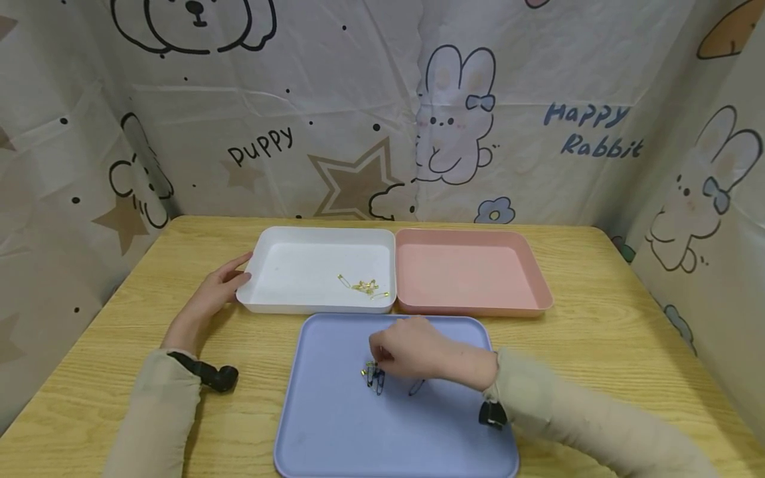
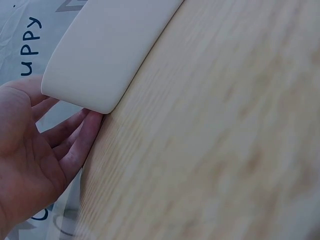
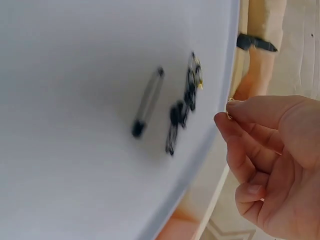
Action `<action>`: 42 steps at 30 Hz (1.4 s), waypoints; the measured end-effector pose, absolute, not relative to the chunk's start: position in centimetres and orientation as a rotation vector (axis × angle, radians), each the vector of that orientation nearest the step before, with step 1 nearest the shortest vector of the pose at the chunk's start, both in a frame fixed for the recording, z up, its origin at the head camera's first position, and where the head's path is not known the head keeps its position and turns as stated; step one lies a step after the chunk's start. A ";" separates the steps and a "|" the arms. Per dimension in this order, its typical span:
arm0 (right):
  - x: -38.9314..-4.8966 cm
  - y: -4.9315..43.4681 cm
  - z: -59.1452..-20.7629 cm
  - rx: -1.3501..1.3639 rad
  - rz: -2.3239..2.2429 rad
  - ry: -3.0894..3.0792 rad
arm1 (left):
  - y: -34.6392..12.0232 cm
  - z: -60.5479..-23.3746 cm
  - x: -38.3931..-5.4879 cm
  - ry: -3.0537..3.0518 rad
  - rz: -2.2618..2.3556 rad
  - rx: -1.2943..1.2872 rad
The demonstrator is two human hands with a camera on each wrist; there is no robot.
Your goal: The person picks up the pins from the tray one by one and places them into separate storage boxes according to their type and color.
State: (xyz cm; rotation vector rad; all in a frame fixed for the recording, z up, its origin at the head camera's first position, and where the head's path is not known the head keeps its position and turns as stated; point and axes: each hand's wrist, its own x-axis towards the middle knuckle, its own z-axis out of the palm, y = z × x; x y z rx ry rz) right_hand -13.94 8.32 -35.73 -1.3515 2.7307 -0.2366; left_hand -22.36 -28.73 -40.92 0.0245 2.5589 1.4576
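My left hand (image 1: 209, 295) is at the left end of a white tray (image 1: 293, 265), gripping its edge; the left wrist view shows the thumb by the rim and fingertips low against the wall. Over a blue tray (image 1: 335, 438), my right hand (image 1: 412, 348) pinches a small gold safety pin (image 3: 229, 116) between thumb and index finger. Below it lie several black safety pins (image 1: 376, 382) in a cluster with some gold among them. One black safety pin (image 3: 149, 102) lies apart. Several gold safety pins (image 1: 366, 287) lie in the white tray's right part.
A pink tray (image 1: 472, 265) stands right of the white one, their sides touching. Both sit behind the blue tray on a wooden table (image 1: 597, 312). A printed cloth (image 1: 358, 99) hangs around the back and sides.
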 end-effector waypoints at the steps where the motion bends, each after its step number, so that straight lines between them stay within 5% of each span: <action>1: -14.2 8.3 -35.5 -1.360 -0.241 2.748 | -28.7 -40.9 -22.3 2.561 1.454 0.021; 42: -23.7 6.1 -37.2 -0.874 -0.439 3.036 | -28.6 -40.8 -22.2 2.568 1.447 0.004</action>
